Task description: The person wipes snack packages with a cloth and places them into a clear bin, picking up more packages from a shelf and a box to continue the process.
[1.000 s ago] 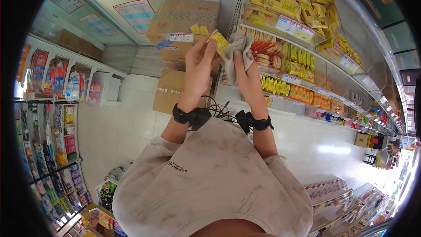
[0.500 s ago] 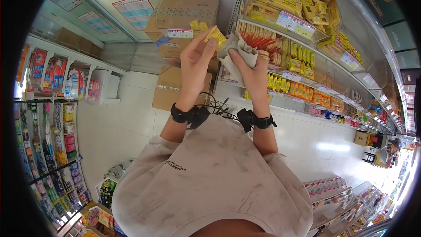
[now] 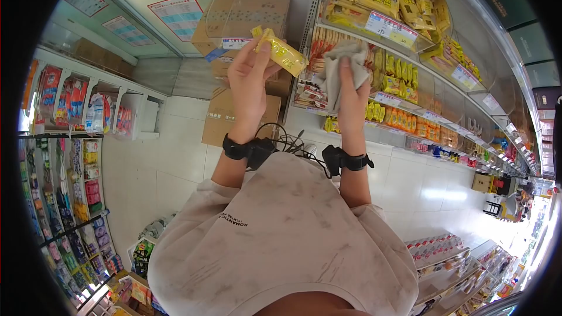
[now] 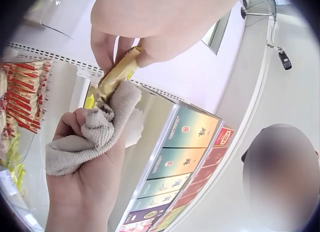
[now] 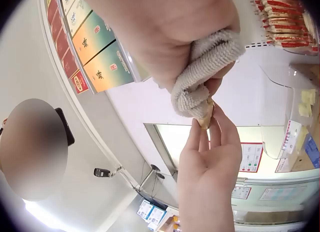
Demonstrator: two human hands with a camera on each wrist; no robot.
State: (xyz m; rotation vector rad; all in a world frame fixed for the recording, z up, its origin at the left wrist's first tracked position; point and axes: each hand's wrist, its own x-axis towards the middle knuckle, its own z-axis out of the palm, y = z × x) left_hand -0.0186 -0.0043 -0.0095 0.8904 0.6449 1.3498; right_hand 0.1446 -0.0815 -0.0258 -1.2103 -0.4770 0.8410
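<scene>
My left hand (image 3: 249,82) pinches a yellow snack packet (image 3: 285,57) by one end between thumb and fingers. In the head view its printed face is up and its free end points right. My right hand (image 3: 351,99) grips a crumpled grey cloth (image 3: 335,73), with the thumb laid over it. A gap separates the cloth from the packet in the head view. Seen from the left wrist, the ribbed cloth (image 4: 107,124) overlaps the lower end of the packet (image 4: 119,74). From the right wrist, the cloth (image 5: 205,66) hides most of the packet (image 5: 206,121).
Right of the hands, shelf bins hold yellow packets (image 3: 374,0), red-and-white wrapped snacks (image 3: 328,41) and orange packets (image 3: 401,120). Behind the left hand stand a clear-lidded bin (image 3: 252,0) and a cardboard box (image 3: 225,120). Cables (image 3: 287,140) hang between the wrists.
The right hand has drawn the cloth off to the right, away from the packet. In the left hand the packet has turned, so more of its printed face shows.
</scene>
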